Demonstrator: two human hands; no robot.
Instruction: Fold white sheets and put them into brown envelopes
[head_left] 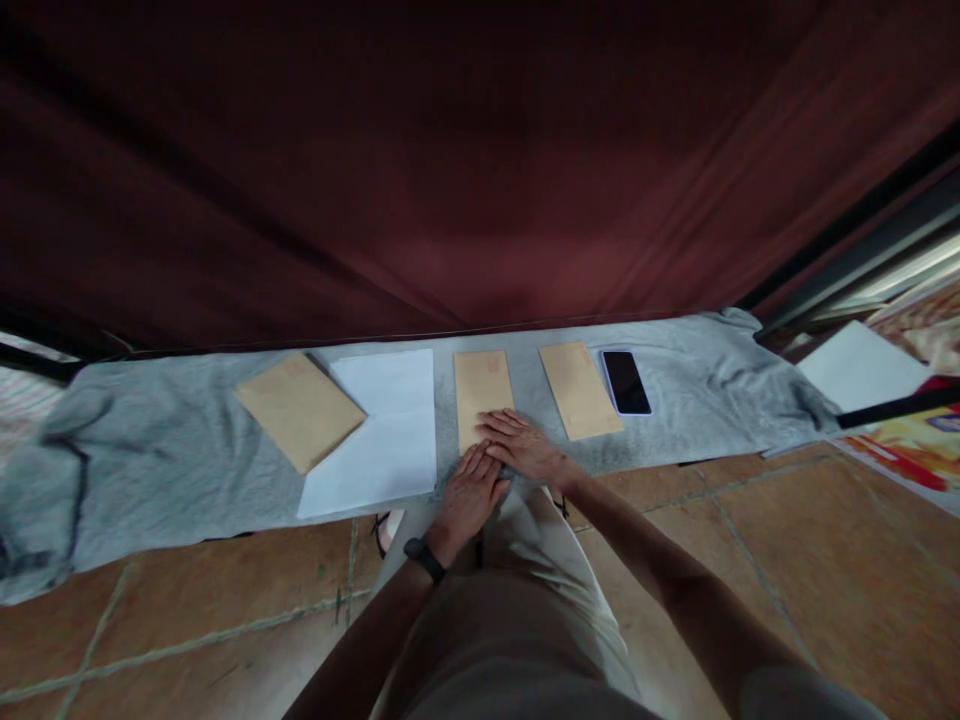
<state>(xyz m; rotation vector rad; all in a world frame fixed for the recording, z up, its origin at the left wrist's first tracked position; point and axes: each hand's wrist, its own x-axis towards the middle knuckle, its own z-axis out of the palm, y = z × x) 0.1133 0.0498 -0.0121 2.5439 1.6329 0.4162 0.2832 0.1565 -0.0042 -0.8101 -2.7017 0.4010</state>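
A tan paper envelope (pixel 480 380) with faint red print at its top lies flat in front of me. My right hand (pixel 523 445) rests on its lower part, fingers stretched out and flat. At the envelope's lower edge, my left hand (pixel 471 492) lies with fingers extended, close against the right one; a dark band is on that wrist. To the right sits a single envelope (pixel 581 390), beside a phone (pixel 626 382) with a dark screen. On the left, more envelopes, seemingly a stack (pixel 300 410), overlap white paper sheets (pixel 390 425).
Everything lies on a narrow bench covered with grey cloth (pixel 172 450). A dark red curtain (pixel 480 200) hangs behind it. Tiled floor (pixel 262 580) shows below. At the far right are a white sheet (pixel 862 368) and a colourful printed package (pixel 915 445).
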